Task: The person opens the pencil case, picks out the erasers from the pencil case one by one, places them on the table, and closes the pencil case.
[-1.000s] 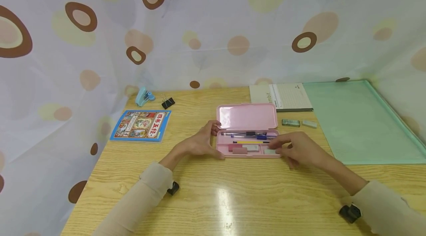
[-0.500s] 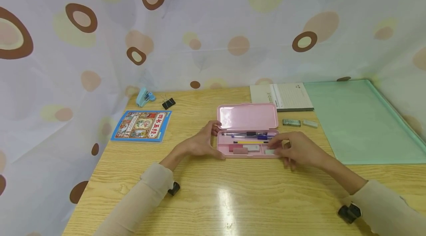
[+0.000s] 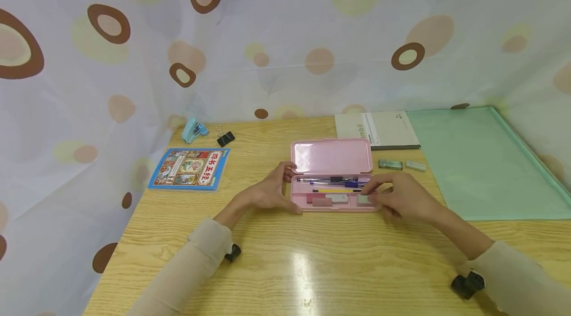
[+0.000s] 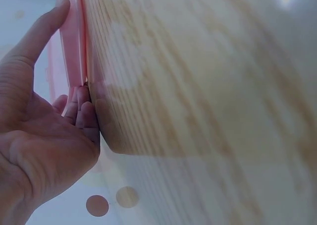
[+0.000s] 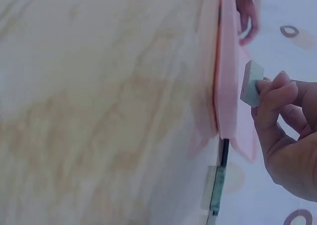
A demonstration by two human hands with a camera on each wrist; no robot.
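An open pink pencil case (image 3: 331,156) lies on the wooden table, its lid folded back. My left hand (image 3: 269,189) holds the case's left end, thumb at the front corner and fingers behind; in the left wrist view the thumb lies along the pink wall (image 4: 73,41). Between thumb and fingers, my right hand (image 3: 403,199) pinches a pale green eraser (image 5: 251,84), tilted just above the case's right compartment. Inside the case are a blue pen (image 3: 352,184), a black pen (image 3: 336,179), a yellow-and-black pencil (image 3: 332,190), a white eraser (image 3: 337,198) and pink erasers (image 3: 321,202).
Right of the case lie a green block (image 3: 390,164) and a whitish block (image 3: 416,166). Behind are a notebook (image 3: 379,130) and a green mat (image 3: 490,167). At left are a blue-edged book (image 3: 189,169), a light-blue stapler (image 3: 191,130) and a black binder clip (image 3: 225,138).
My right hand has raised the pale green eraser slightly from the right compartment, tilting it. The left hand has stayed at the case's left end.
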